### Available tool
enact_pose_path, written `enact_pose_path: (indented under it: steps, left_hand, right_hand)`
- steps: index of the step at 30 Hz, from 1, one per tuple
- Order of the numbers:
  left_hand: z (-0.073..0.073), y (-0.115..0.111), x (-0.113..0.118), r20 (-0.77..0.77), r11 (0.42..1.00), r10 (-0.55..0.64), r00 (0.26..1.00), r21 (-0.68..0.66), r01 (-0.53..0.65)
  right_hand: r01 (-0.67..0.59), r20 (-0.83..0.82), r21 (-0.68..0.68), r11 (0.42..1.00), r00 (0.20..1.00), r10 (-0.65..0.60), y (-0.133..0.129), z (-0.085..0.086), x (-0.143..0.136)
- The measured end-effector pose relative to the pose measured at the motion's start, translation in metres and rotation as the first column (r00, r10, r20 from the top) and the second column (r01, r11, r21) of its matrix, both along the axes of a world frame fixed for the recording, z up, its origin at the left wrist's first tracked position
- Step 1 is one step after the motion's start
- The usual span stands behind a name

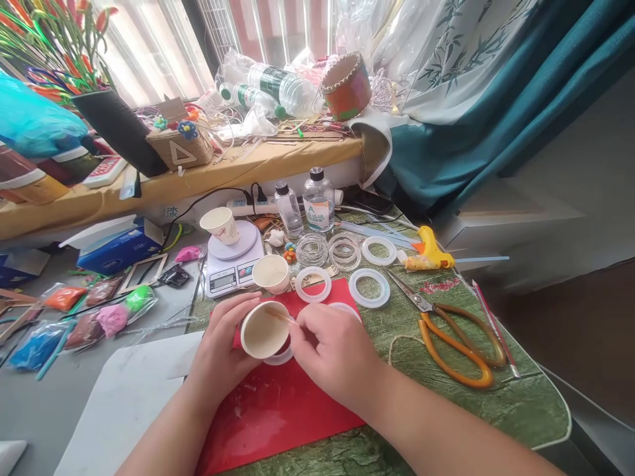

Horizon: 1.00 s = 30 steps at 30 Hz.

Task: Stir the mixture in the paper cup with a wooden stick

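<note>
Grip at left (224, 347), curled partway closed, wraps the left side of a tilted paper cup (264, 334) above a red sheet (292, 410); excess squeezing could buckle the thin wall, and steeper tilting could spill any contents, which cannot be made out. Right grip (335, 340), pinched tight, holds a slender stick (282, 316) reaching inside; a hard push could snap it or pierce the cup. Materials, left to right: matt round-rimmed paper, glossy red sheet, smooth translucent rings (370, 303), metal-bladed scissors (423, 304) with looped orange handles, bark-patterned green tabletop (526, 390).

Brt daylight thru window (159, 53); R side dim.
</note>
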State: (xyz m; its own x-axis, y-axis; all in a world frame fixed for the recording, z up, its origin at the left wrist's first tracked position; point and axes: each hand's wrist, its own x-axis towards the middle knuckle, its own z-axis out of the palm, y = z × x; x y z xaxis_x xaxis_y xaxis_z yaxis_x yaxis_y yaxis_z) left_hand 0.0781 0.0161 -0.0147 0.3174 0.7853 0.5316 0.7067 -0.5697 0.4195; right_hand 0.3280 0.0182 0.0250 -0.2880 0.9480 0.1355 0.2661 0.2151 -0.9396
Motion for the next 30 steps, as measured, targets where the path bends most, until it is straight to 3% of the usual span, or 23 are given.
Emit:
enact_pose_path:
  steps: [3, 5, 11, 18, 20, 24, 26, 30]
  left_hand:
    - [-0.0001, -0.0002, 0.0, 0.008, 1.0, 0.011, 1.0, -0.008, -0.011]
    - [-0.0006, 0.0, -0.0002, 0.007, 1.0, 0.016, 1.0, -0.004, -0.016]
    - [-0.0009, 0.0005, -0.0006, 0.006, 1.0, 0.014, 1.0, -0.004, -0.014]
    - [0.0018, 0.0009, 0.0008, -0.011, 1.0, -0.011, 1.0, 0.02, 0.011]
    - [0.0021, 0.0011, 0.0012, -0.014, 1.0, -0.012, 1.0, 0.024, 0.012]
    - [0.0021, 0.0011, 0.001, -0.006, 1.0, -0.009, 1.0, 0.025, 0.009]
    - [0.0016, 0.0009, 0.0003, -0.008, 1.0, -0.011, 1.0, 0.021, 0.011]
    - [0.0001, 0.0008, -0.0013, -0.013, 1.0, -0.015, 1.0, 0.014, 0.015]
  right_hand:
    - [-0.058, -0.097, -0.154, 0.986, 0.994, 0.044, -0.0015, 0.0008, -0.0018]
    - [-0.027, -0.155, -0.224, 0.974, 0.988, -0.009, -0.0017, 0.0013, -0.0026]
    - [0.032, -0.185, -0.267, 0.963, 0.979, -0.084, 0.0009, 0.0023, -0.0006]
    - [0.01, 0.056, -0.064, 0.998, 0.998, -0.007, 0.0013, 0.0017, 0.0006]
    - [-0.032, 0.048, -0.158, 0.987, 0.998, 0.04, 0.0013, 0.0011, -0.001]
    - [-0.108, -0.234, -0.462, 0.88, 0.972, -0.004, 0.003, -0.0011, -0.0048]
    - [-0.098, -0.317, -0.522, 0.847, 0.945, -0.087, 0.0041, -0.0019, -0.0055]
    - [-0.062, -0.35, -0.531, 0.845, 0.924, -0.152, 0.0048, -0.0007, -0.0038]
